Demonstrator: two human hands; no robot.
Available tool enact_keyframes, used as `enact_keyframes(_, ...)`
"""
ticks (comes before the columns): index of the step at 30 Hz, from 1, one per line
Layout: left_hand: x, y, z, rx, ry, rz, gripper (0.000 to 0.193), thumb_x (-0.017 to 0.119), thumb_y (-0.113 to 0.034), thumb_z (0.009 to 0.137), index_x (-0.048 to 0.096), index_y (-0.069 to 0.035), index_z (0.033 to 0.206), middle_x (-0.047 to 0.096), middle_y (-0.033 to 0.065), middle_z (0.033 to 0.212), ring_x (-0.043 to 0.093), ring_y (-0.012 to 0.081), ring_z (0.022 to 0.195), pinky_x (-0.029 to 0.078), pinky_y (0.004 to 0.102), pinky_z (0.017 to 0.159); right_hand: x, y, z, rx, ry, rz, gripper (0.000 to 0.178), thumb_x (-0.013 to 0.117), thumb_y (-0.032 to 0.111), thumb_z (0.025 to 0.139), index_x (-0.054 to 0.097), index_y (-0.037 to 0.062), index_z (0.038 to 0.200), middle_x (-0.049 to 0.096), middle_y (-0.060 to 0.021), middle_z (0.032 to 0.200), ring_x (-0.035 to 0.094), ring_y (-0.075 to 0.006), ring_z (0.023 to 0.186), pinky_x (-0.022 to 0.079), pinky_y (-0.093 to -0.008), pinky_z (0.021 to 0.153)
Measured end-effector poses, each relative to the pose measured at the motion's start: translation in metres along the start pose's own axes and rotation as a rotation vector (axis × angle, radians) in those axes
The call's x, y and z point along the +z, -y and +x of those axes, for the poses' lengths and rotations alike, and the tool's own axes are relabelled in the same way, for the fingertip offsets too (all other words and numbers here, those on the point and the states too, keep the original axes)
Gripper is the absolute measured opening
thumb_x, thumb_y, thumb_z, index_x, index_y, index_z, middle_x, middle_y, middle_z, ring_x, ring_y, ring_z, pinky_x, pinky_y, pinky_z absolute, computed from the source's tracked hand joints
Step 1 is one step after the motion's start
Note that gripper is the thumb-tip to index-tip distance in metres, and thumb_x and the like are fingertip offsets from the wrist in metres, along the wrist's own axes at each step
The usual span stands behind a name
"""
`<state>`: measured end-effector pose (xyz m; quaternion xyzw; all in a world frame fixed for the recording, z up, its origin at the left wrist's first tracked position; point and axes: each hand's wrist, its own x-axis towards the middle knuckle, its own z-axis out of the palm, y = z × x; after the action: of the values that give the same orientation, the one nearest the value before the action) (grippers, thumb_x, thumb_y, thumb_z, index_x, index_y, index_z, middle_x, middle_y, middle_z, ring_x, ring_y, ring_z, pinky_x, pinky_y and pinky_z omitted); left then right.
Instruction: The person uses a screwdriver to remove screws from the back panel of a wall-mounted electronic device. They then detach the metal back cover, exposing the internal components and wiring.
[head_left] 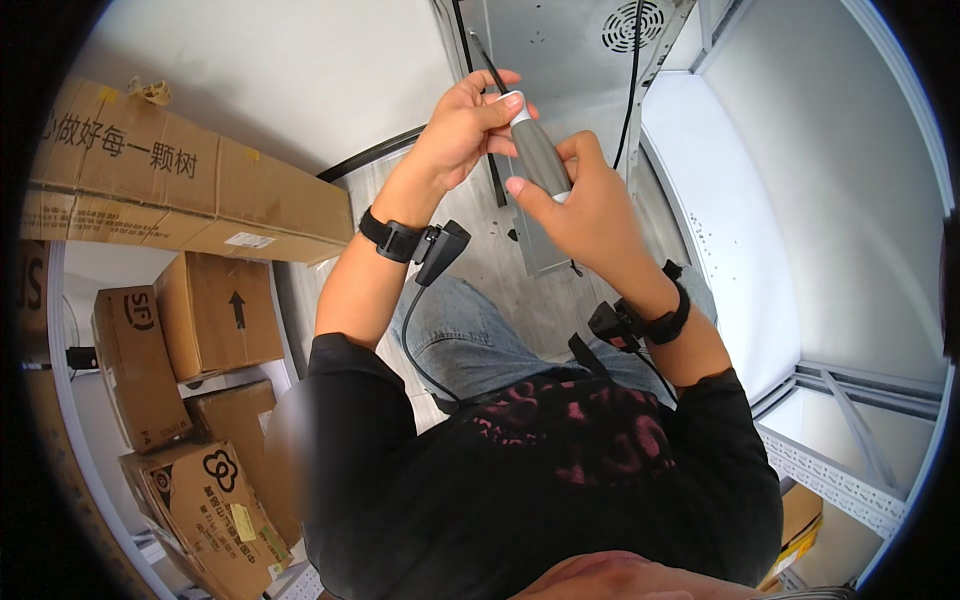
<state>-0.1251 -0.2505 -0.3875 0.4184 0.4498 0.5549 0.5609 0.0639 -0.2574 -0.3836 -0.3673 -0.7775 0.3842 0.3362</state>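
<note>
A screwdriver with a grey handle, white bands and a dark shaft is held up in front of me, its tip slanting to the upper left. My left hand pinches it where the shaft meets the handle, thumb on the white collar. Round the butt end of the handle curl the fingers and thumb of my right hand. Beyond and below the hands stands a grey metal panel with a round slotted vent. A black cable hangs down across the panel.
At the left, a long cardboard box lies above a shelf of smaller cardboard boxes. White metal racking stands at the right beside a pale panel. Straps with small black devices and cables sit on both my wrists.
</note>
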Motion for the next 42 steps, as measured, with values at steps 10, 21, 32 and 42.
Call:
enact_keyframes(10,-0.008,-0.002,-0.002,-0.036,0.099,-0.071,0.046,0.057,-0.022,0.092,0.04,0.001,0.128,0.063,0.0118,0.099,0.066,0.0269,0.086,0.056,0.0329,0.073,0.017,-0.013,-0.005,0.345,0.187,0.536,0.038,0.065,0.029,0.086,0.043,-0.0003,0.098,0.054,-0.0074,0.07,0.048,-0.0108,0.049,0.041,-0.0263,0.046)
enact_keyframes(21,-0.008,0.001,-0.006,0.015,0.102,-0.036,0.044,0.057,-0.016,0.092,0.039,0.0,0.129,0.063,0.0119,0.099,0.066,0.0272,0.091,0.057,0.0334,0.076,0.02,-0.018,-0.008,0.493,0.273,0.97,0.035,0.05,0.035,0.095,0.044,0.0015,0.103,0.051,-0.0056,0.076,0.045,-0.0091,0.049,0.04,-0.0252,0.045)
enact_keyframes(32,-0.006,0.006,0.001,-0.025,0.138,-0.195,0.045,0.054,-0.01,0.092,0.037,0.002,0.132,0.061,0.0161,0.105,0.064,0.0289,0.097,0.056,0.0354,0.082,0.026,-0.023,-0.003,0.529,0.254,1.163,0.04,0.051,0.038,0.094,0.044,-0.0013,0.099,0.055,-0.008,0.071,0.041,-0.0092,0.04,0.037,-0.0234,0.038)
enact_keyframes(42,-0.014,0.011,0.005,-0.057,-0.026,-0.055,0.04,0.058,-0.016,0.091,0.043,0.0,0.125,0.063,0.0151,0.097,0.066,0.0291,0.092,0.057,0.0348,0.077,0.031,-0.016,0.0,0.392,0.143,0.792,0.042,0.047,0.04,0.096,0.043,-0.0001,0.108,0.053,-0.0066,0.07,0.045,-0.0094,0.046,0.04,-0.0255,0.04)
